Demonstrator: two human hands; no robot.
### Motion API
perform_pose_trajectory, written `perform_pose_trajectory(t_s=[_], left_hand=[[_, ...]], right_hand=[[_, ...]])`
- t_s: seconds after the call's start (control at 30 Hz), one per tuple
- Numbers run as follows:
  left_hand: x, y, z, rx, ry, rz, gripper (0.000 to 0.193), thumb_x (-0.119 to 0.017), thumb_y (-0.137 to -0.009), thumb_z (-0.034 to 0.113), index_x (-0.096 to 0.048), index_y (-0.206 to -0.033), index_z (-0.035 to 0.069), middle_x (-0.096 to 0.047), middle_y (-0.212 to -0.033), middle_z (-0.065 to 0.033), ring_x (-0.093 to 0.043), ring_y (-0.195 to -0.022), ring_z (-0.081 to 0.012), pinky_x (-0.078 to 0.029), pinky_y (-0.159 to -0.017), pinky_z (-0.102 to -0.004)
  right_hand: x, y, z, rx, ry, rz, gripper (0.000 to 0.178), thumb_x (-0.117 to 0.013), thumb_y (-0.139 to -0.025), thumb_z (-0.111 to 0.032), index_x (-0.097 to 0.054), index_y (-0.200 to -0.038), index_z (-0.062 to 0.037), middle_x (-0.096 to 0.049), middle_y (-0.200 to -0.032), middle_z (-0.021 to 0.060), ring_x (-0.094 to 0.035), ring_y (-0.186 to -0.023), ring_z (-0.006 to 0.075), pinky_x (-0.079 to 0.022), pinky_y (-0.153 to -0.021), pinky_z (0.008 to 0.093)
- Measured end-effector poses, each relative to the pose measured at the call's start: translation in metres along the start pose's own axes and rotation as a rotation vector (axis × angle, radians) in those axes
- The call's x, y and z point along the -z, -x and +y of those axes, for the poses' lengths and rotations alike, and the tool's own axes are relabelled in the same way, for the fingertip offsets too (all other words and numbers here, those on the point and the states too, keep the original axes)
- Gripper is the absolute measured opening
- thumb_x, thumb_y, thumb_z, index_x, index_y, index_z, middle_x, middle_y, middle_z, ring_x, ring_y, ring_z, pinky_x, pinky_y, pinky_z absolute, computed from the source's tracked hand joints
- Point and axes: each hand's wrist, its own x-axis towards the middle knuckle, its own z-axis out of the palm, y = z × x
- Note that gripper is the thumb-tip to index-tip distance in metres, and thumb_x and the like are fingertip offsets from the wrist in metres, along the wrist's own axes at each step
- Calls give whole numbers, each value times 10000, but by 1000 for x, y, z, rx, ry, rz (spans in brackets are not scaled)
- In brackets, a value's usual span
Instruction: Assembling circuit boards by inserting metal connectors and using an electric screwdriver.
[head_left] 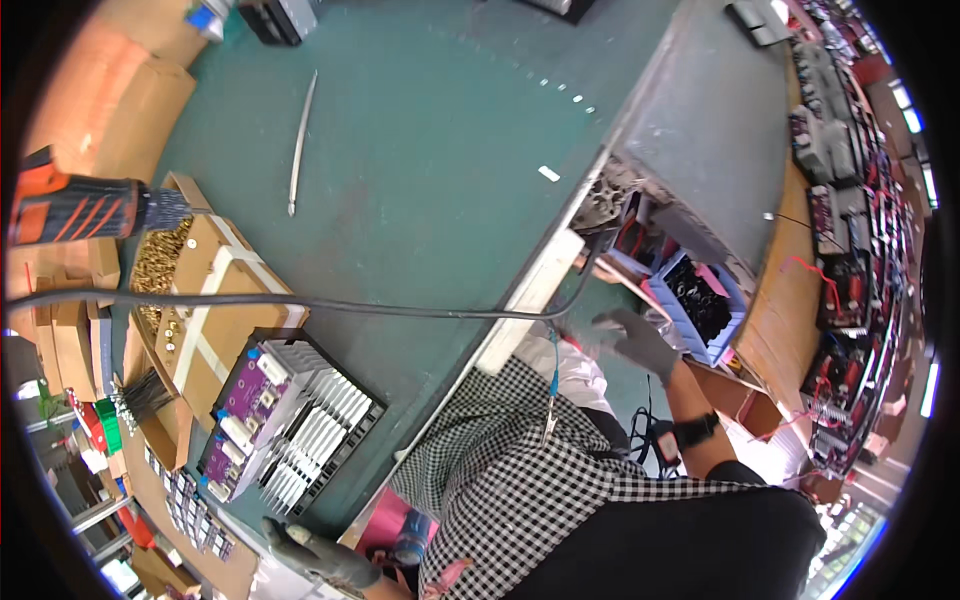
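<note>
My left hand [315, 556], in a grey glove, is low at the left beside the table's edge. Its fingers stretch out with nothing seen in them. Just above it on the table lies an electronic unit [295, 425] with a purple circuit board and a row of silver heat-sink fins. My right hand [643, 343], gloved in grey too, reaches out past the table's edge, fingers apart and slightly blurred. Right of it stands a blue bin [722, 345] holding small black parts [697, 300]. No object shows in this hand.
An orange and black power drill [80, 210] rests by a cardboard box [235, 290] of brass screws [160, 270]. A black cable [400, 312] crosses the green table [420, 200]. Near the back lies a thin white stick [301, 145]. Several assembled units [840, 290] line the right side.
</note>
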Motion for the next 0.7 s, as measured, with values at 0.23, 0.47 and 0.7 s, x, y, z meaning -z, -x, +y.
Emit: perform_pose_trajectory(t_s=[0.23,0.47,0.7], left_hand=[[15,7,-5,-62,132,187,490,-414,-962,338,-432,-1272,-40,-518,-1161,-179,-507,-1049,-266,-410,-905,-367],[12,53,0,79,322,273,388,-455,-953,291,-509,-1171,-26,-533,-902,-82,-496,-775,-158,-427,-663,-276],[5,71,1,219,668,-141,331,-518,-920,311,-557,-1052,11,-518,-787,-25,-443,-648,-91,-380,-588,-229]], right_hand=[[12,61,-176,691,214,-444,471,-678,-673,-154,-587,-1134,-121,-567,-1140,72,-505,-1113,253,-310,-1021,439],[-3,46,-197,665,615,-753,271,-652,-733,-147,-627,-1002,-120,-612,-1022,44,-549,-1006,223,-351,-946,423],[4,42,-233,356,255,-915,249,-583,-809,-184,-565,-1036,-83,-609,-948,72,-587,-825,233,-470,-758,325]])
